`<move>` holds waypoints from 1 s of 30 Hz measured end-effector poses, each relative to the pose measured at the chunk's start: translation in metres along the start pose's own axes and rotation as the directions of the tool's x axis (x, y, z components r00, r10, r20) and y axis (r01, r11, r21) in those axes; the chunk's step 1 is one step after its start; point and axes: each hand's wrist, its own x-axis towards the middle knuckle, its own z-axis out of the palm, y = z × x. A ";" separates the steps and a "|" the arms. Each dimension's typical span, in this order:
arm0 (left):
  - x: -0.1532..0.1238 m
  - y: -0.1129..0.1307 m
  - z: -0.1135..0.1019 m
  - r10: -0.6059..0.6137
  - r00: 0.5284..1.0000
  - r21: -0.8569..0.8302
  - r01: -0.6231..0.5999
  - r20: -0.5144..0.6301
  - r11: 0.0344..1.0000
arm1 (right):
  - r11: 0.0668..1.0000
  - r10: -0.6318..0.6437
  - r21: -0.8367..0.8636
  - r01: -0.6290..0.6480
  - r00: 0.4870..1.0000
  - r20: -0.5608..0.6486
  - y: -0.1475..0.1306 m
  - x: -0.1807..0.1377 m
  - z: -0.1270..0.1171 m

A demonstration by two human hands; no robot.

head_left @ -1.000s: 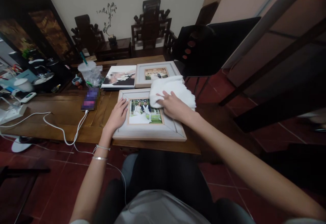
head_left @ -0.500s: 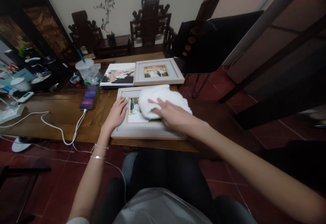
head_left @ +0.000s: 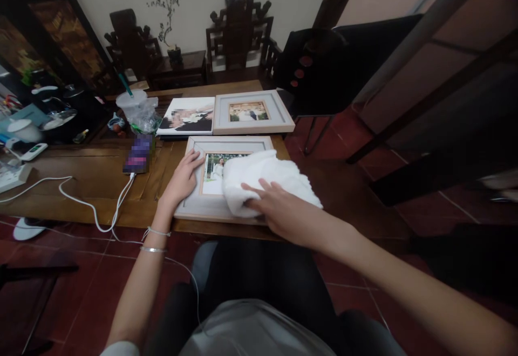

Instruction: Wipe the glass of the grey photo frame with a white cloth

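Observation:
A light-wood picture frame with a pale mat lies flat near the table's front edge, its photo partly covered. Across the frame's left border rests my left hand, fingers stretched out and lying flat on it. My right hand grips a folded white towel, pressed over the frame's right half and lower edge. The towel hides the right part of the photo and hangs past the frame's right side. Just behind are a second framed photo and a photo panel, side by side.
Left on the wooden table are a phone with a white charging cable, a lidded plastic cup, a plastic bag and a power strip. A black chair stands at the back right.
My right hand and the towel have moved toward me and slightly right, uncovering more of the photo's upper left. My left hand stays on the frame's left border.

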 end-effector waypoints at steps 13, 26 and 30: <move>-0.001 0.003 0.001 -0.015 1.000 0.034 0.015 0.016 0.999 | 0.962 0.254 -0.039 -0.270 0.941 -0.223 0.043 0.071 0.009; 0.000 0.006 0.003 -0.022 1.000 0.038 0.022 -0.011 0.999 | 0.986 0.034 0.166 -0.024 0.998 -0.059 -0.020 -0.015 0.008; -0.001 0.006 0.003 -0.007 1.000 0.017 0.007 -0.004 1.000 | 0.985 0.148 0.110 -0.134 0.979 -0.138 0.002 0.018 0.015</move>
